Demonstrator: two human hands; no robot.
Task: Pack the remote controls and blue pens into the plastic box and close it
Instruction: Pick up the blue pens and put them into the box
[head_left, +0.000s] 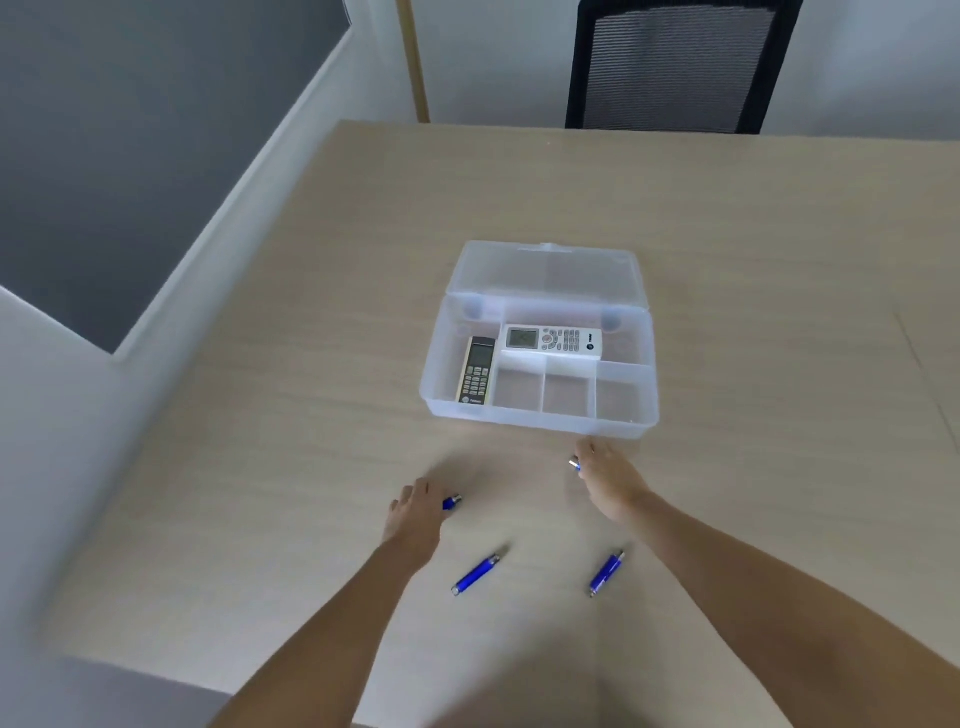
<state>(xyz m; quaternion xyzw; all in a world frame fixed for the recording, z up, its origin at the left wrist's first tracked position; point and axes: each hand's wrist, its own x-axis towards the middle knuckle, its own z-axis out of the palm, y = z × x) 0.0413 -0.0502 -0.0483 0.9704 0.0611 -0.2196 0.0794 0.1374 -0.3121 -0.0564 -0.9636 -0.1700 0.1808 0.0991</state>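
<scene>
Bare forearms reach up from the bottom edge of the frame, and each ends at a pen. Low and left of centre, the left hand lies knuckles-up with its fingers curled over a short blue pen with a silver tip; only that tip shows at the hand's right side, so whether the pen is lifted or just covered I cannot tell. Just right of centre, the right hand is closed round a second blue pen, whose silver end pokes out on its left, close to the near wall of the box.

Judging by this, the step is collecting pens two at a time. It should go best if each pen is pinched along its barrel so it cannot roll, then carried over the near wall and laid flat in one of the small empty front compartments.

Two more blue pens lie loose on the pale wooden tabletop between the arms. Above the hands, in mid-frame, the clear plastic box stands with its hinged lid open, holding a dark remote control at its left and a white remote control along the back.
</scene>
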